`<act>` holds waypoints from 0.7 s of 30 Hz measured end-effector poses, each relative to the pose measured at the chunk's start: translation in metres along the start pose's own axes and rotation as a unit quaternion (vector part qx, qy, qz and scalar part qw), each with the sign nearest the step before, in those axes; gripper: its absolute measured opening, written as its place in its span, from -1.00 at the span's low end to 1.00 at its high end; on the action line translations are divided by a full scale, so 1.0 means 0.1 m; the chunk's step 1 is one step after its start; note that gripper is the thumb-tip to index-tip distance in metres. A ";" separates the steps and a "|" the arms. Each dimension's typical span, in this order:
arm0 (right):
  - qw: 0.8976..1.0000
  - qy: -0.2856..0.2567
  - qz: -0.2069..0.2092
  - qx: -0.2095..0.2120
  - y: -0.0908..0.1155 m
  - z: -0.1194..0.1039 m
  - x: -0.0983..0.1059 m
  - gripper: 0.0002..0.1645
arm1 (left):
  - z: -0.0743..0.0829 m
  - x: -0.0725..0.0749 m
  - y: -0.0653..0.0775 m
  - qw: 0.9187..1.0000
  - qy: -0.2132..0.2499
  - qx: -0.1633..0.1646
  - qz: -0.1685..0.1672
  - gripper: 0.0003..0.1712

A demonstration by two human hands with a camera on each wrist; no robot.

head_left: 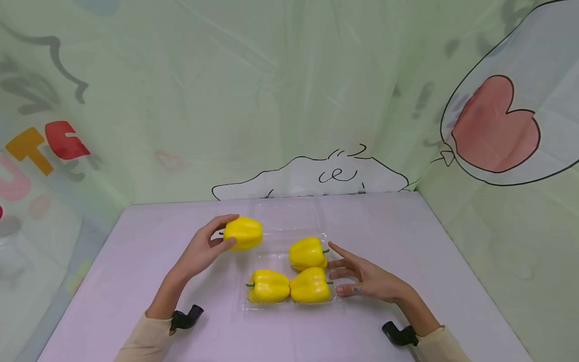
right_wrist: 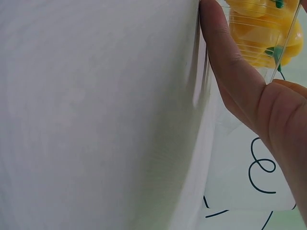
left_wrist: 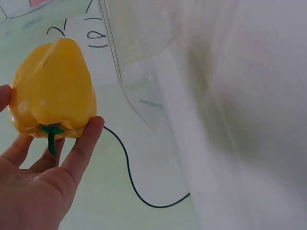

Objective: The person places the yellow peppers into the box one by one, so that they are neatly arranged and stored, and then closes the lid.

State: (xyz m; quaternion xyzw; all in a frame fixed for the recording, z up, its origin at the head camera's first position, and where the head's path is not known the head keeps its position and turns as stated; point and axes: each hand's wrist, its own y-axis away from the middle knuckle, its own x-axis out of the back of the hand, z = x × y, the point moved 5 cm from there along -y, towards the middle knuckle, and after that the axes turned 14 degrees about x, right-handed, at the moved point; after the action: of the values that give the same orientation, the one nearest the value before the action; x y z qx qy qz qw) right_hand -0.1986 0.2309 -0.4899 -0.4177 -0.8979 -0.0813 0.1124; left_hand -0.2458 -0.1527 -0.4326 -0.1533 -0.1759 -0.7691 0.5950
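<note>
My left hand (head_left: 202, 251) grips a yellow bell pepper (head_left: 244, 233) above the back left of a clear plastic box (head_left: 258, 306). In the left wrist view this pepper's green stem (left_wrist: 51, 139) points toward the palm. Three more yellow bell peppers sit in the box: one at the front left (head_left: 270, 286), one at the front right (head_left: 311, 285) and one at the back right (head_left: 306, 253). Along the box's right side lies my right hand (head_left: 371, 277), its fingers extended and spread. In the right wrist view a finger (right_wrist: 230, 52) lies against the clear wall.
The box's clear lid (head_left: 287, 213) lies folded open toward the back of the pale table (head_left: 384, 226). Printed fabric walls (head_left: 253, 100) stand behind and on both sides. A black wrist mount (head_left: 186, 318) sits at each sleeve.
</note>
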 end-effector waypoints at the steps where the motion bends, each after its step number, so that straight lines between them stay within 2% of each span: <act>1: 1.000 0.001 0.000 0.000 0.00 0.00 0.00 0.33 | 0.01 -0.02 0.01 1.000 0.003 -0.004 -0.005 -0.37; 9: 1.000 0.001 -0.002 0.004 0.00 0.00 0.00 0.33 | 0.07 -0.21 0.05 0.999 0.000 -0.014 -0.038 -0.37; 21: 1.000 -0.003 -0.001 0.007 0.00 0.02 0.01 0.33 | 0.12 -0.42 0.11 0.998 -0.028 -0.034 -0.045 -0.39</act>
State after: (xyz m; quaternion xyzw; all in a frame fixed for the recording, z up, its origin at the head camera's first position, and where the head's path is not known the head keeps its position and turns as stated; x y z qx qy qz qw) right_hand -0.1988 0.2320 -0.4914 -0.4164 -0.8992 -0.0736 0.1126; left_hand -0.2248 -0.1139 -0.4398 -0.1868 -0.1729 -0.7959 0.5493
